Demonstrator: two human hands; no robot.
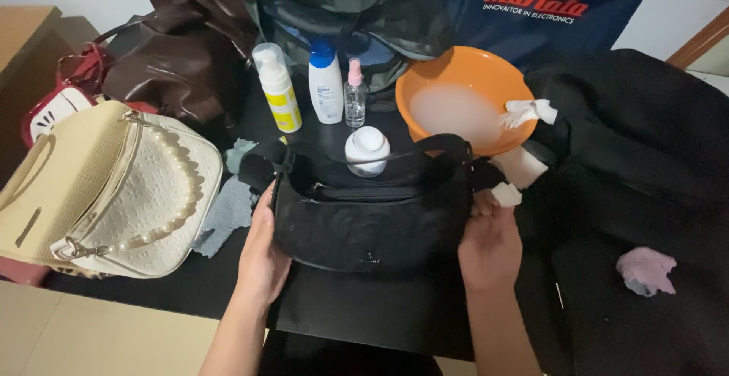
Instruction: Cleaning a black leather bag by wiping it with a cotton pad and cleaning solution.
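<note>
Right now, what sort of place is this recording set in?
Probably a home or small workshop table used for cleaning handbags. Both hands hold a black bag; a cream bag and brown bags lie nearby, beside cleaning bottles and an orange basin of cloudy water.

A single head-worn camera is looking steeply down and forward from close above the black bag [364,220], taking in the tabletop [364,308] around it.
</note>
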